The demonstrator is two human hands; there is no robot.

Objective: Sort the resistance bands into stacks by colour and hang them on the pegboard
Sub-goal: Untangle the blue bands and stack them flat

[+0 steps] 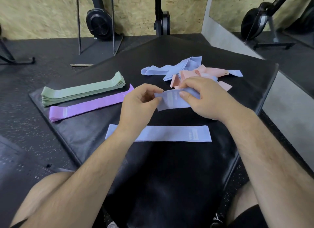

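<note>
Blue band [175, 100] is pinched between left hand [139, 100] and right hand [203, 95]. Green stack [81, 90] and purple band [88, 105] lie left; tangled pile [186, 69] sits just behind.

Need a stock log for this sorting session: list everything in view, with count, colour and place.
green band stack: one stack of several, green, far left of mat
purple band: at least one, purple, beside the green stack, nearer side
flat blue band: one, blue, laid flat mid-mat
held blue band: one, blue, between both hands
unsorted pile: one, blue and pink bands mixed, far right of mat
mat: one, black, on the floor
exercise machines: at least two, black, by the far wall
left hand: pinches the held blue band's left end
right hand: grips its right part
</note>
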